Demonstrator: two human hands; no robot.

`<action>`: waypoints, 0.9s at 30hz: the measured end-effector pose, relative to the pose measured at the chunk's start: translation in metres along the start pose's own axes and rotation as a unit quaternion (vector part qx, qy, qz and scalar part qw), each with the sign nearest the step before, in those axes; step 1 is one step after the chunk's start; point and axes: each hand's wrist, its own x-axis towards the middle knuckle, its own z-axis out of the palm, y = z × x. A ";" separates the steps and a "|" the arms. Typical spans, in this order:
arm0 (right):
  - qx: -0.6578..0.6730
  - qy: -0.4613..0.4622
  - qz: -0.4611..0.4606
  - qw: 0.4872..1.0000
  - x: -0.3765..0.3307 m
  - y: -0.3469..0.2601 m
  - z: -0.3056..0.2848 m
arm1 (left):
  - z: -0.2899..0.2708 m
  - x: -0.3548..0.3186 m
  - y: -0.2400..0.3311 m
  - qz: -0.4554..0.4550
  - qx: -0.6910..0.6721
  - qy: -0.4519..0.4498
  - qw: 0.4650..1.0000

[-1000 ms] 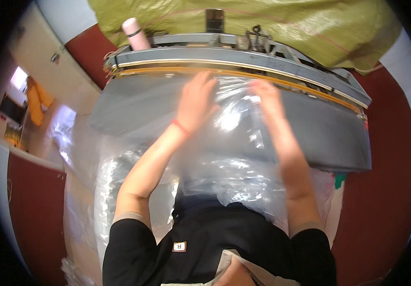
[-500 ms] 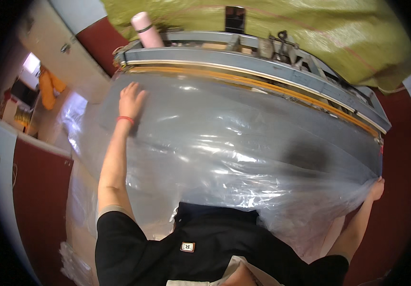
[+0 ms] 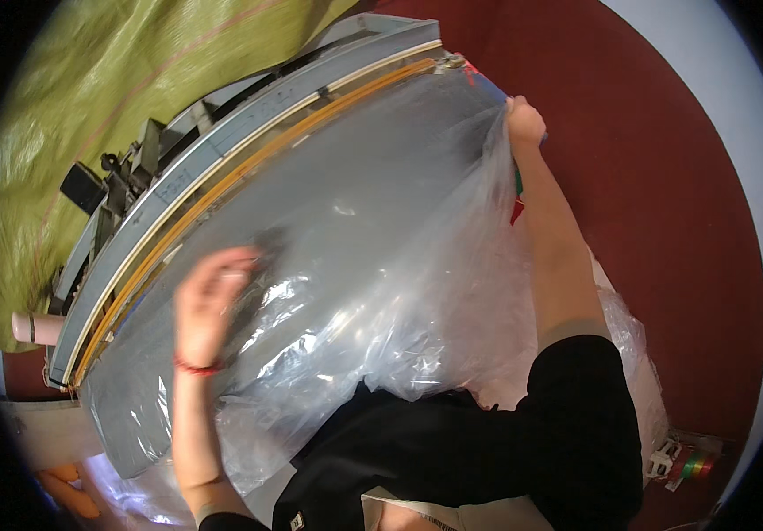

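Head view, plastic sheet [image 3: 381,257] under left hand [image 3: 209,296], right hand [image 3: 523,119] gripping corner

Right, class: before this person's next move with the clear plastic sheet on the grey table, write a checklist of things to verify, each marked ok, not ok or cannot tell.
1. Right hand grips the clear plastic sheet at the table's far corner: ok.
2. Left hand lies flat on the sheet: cannot tell, it is blurred.
3. Sheet spread smooth over the grey table: not ok, it is creased and bunched near the body.
4. Sheet edge reaches the orange-and-white bar: cannot tell.
5. Pink cylinder lies off the sheet, beyond the bar: ok.
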 end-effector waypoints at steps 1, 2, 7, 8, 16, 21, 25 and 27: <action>0.028 0.016 -0.017 0.999 0.000 -0.001 0.002 | 0.041 0.009 0.020 -0.017 -0.105 -0.104 0.989; 0.056 0.033 -0.037 0.997 0.000 -0.007 0.001 | 0.073 0.020 0.018 0.024 -0.077 -0.181 0.980; 0.073 0.016 -0.022 0.997 -0.004 -0.013 -0.002 | 0.225 0.038 0.015 -0.082 -0.148 -0.253 0.953; 0.075 0.011 -0.017 0.997 -0.003 -0.011 0.000 | 0.240 0.030 0.011 -0.145 -0.218 -0.262 0.929; 0.040 -0.001 -0.016 0.999 -0.003 -0.012 0.000 | 0.137 -0.047 0.053 0.240 -0.234 -0.457 0.824; 0.092 -0.059 -0.031 0.994 -0.014 -0.016 -0.023 | -0.020 -0.189 0.027 0.255 -0.280 -0.178 0.908; 0.073 -0.068 -0.020 0.995 -0.008 -0.005 -0.013 | -0.159 -0.334 0.016 0.279 -0.298 0.047 0.912; 0.081 -0.058 -0.046 0.994 -0.011 -0.016 -0.010 | -0.182 -0.394 0.026 0.291 -0.297 0.161 0.895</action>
